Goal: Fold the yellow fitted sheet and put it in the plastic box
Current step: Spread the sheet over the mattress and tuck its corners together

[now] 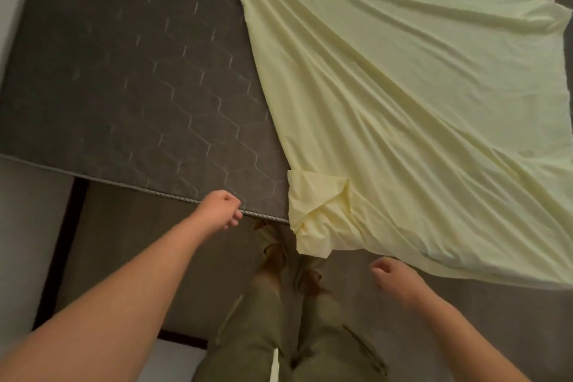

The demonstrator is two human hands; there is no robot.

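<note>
One mattress (124,71): dark grey, quilted in hexagons, fills the upper left and centre of the frame; its piped near edge crosses the middle.
One yellow fitted sheet (418,87): lies spread on the mattress from upper right to lower right, creased in long diagonals; its lower edge hangs past the near edge. Whether it is already doubled over cannot be told.
One pair of green trousers (325,335): bottom centre; the person stands at the near side of the bed.
One gathered corner (322,214): bunched, lower centre, drooping over the mattress edge.
Left hand (223,209): at the piped edge, just left of the gathered corner; fingers curled in, no cloth in them.
Right hand (393,276): lower right, just below the sheet's hanging edge; fingers slack, holding nothing.
Plastic box: not in view.
Progress: judged early. The sheet is laid out only; no compact fold shows. Folding and boxing are both left.
</note>
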